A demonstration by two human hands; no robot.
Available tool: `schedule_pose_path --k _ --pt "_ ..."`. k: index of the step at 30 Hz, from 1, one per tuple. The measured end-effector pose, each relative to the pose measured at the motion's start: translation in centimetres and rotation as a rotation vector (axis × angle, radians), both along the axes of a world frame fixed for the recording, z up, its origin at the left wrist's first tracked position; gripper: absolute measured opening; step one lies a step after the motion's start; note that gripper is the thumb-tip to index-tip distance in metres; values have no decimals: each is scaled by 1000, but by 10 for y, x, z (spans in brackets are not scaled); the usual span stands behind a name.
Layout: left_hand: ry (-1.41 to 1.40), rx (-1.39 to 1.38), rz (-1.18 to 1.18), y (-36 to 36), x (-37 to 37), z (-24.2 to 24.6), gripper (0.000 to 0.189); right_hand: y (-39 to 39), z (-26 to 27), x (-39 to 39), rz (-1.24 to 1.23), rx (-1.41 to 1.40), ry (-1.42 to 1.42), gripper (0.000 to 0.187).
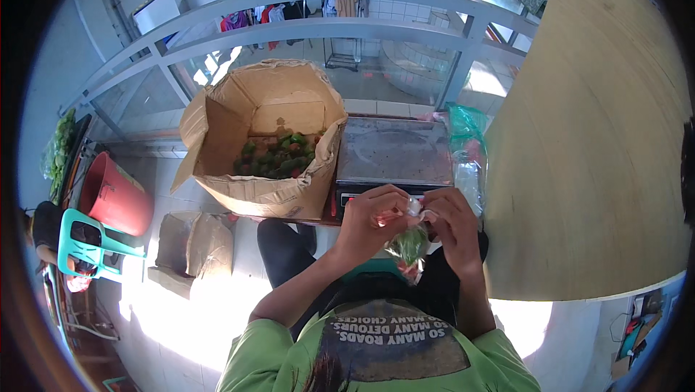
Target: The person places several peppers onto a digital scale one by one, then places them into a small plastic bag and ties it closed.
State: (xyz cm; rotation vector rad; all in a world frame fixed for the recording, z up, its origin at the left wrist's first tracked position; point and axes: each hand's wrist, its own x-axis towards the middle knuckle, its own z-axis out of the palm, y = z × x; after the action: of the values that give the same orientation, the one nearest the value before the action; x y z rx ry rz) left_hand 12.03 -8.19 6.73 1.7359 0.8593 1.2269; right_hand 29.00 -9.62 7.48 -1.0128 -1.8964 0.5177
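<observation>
Both hands grip the gathered neck of a small clear plastic bag (408, 251) in front of my lap. My left hand (369, 221) pinches it from the left and my right hand (453, 223) from the right, fingertips close together. Green and reddish produce shows through the plastic; its kind is hard to tell. Just beyond my hands stands a weighing scale (395, 150) with a flat metal platform, its lit display partly covered by my fingers. To its left is an open cardboard box (271, 196) holding small green and red peppers (282, 156).
Right of the scale lie clear and green plastic bags (467, 126), beside a large curved wooden panel (586, 137). A metal railing (336, 28) runs behind. On the left are a red bucket (117, 194), a turquoise plastic stool (81, 240), a smaller carton (193, 245) and a person (46, 229).
</observation>
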Motion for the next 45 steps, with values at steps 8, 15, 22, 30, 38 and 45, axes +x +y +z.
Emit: schedule_pose_path --k 8,15,22,30,38,45 --pt "-227 -16 -12 11 10 -5 11 3 -49 -23 372 -770 1271 32" --pt "-538 -601 151 18 11 -44 9 10 -110 -49 681 -1150 1469 28" --pt "-18 85 486 18 16 -66 13 17 -68 -44 -126 -244 558 16" --pt "17 101 444 12 25 -49 14 38 -65 -34 -84 -414 840 13" --pt "98 113 306 1 26 -50 34 32 -59 -34 -233 -281 679 13" --pt "37 55 179 -6 31 -41 35 32 -55 -25 -322 -32 339 18"
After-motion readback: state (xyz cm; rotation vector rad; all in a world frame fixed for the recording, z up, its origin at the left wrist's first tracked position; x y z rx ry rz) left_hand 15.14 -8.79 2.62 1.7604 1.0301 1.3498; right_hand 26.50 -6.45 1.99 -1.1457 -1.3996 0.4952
